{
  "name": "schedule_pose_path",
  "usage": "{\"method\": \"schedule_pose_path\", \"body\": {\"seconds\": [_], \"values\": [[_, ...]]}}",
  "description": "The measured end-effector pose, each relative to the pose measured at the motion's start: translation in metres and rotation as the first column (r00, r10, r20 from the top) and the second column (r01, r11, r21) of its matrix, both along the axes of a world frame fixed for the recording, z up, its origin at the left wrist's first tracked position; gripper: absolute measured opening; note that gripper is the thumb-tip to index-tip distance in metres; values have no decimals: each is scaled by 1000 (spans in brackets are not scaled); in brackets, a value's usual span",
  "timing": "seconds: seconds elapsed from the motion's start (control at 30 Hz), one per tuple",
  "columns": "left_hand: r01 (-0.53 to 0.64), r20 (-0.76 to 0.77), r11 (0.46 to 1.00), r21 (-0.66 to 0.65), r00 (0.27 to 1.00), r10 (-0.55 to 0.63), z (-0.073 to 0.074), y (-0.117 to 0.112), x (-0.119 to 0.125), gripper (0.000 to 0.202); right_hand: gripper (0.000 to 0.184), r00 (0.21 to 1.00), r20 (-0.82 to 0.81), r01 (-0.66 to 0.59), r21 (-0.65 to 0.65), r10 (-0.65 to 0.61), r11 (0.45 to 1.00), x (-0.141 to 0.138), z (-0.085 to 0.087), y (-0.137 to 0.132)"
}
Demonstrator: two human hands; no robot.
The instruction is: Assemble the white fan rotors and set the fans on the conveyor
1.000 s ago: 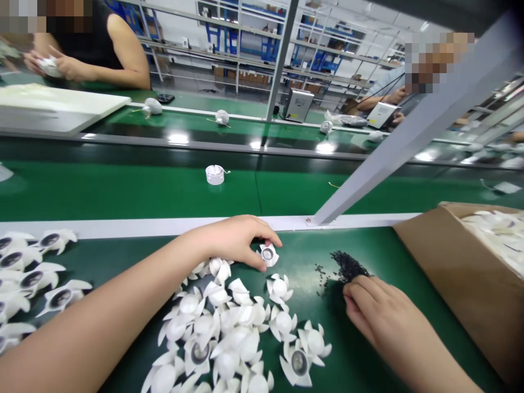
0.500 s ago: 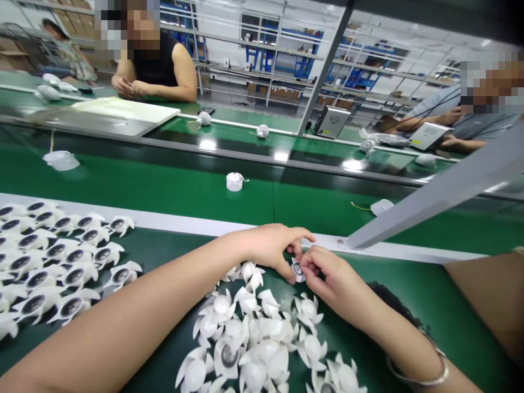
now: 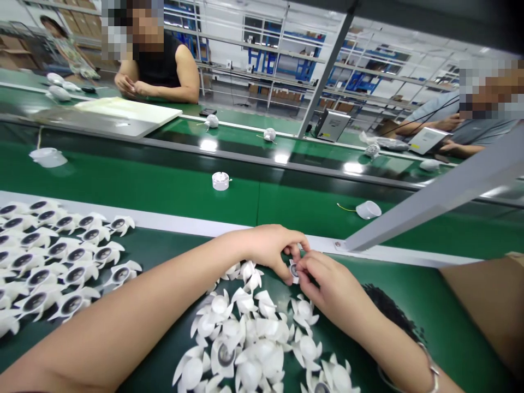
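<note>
My left hand (image 3: 273,248) is closed around the edge of a small white fan impeller (image 3: 293,271), whose dark ringed hub faces up. From the other side my right hand (image 3: 323,275) pinches at that same impeller with thumb and fingertips. Whether a small part sits in the right fingertips is hidden. Just below both hands lies a loose heap of white fan impellers (image 3: 262,333), mostly dome side up. At the left, more impellers (image 3: 77,255) stand in close rows, dark hubs upward.
A pile of small black pieces (image 3: 388,308) lies beside my right forearm, near a cardboard box (image 3: 487,295). Beyond the white rail (image 3: 176,222), a green conveyor belt (image 3: 164,191) carries white round housings (image 3: 221,181). A slanted grey post (image 3: 434,191) rises at right. Two people sit across the line.
The white housings on the belt have shifted left. My right hand has moved slightly left against the impeller, and both hands stay at it.
</note>
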State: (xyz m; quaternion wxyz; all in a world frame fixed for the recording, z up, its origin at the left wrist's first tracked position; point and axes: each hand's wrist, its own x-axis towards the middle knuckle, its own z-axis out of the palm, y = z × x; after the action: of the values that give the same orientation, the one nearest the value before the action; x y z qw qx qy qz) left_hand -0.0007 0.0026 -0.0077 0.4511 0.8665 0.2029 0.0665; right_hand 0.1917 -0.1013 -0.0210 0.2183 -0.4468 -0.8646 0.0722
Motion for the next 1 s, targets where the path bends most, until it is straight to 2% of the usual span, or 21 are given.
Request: {"method": "schedule_pose_path", "body": {"seconds": [0.13,0.27,0.33,0.43,0.53,0.73,0.87,1.0], "values": [[-2,14,998,-55,1000,3,-2,1,0,60,16,995,78,-77,115,68,990,-1,6,-5],[4,14,997,-76,1000,-2,-2,1,0,60,17,966,223,-182,237,128,954,4,11,-6],[9,3,998,-61,1000,-9,0,2,1,59,18,973,190,-177,269,128,947,10,10,-3],[18,-30,1000,-10,999,-18,5,2,3,56,22,995,70,-93,309,75,946,20,7,4],[16,-59,1000,-6,998,-17,9,2,3,55,24,999,-23,-24,304,33,952,27,4,8],[16,-61,1000,2,998,-16,10,1,2,55,29,990,-133,-9,221,39,975,27,5,8],[9,-68,1000,-2,998,-9,9,2,3,62,25,979,-202,19,165,15,986,26,8,8],[6,-76,1000,-10,997,-7,10,0,2,64,21,973,-231,46,176,-4,983,30,14,10]]}}
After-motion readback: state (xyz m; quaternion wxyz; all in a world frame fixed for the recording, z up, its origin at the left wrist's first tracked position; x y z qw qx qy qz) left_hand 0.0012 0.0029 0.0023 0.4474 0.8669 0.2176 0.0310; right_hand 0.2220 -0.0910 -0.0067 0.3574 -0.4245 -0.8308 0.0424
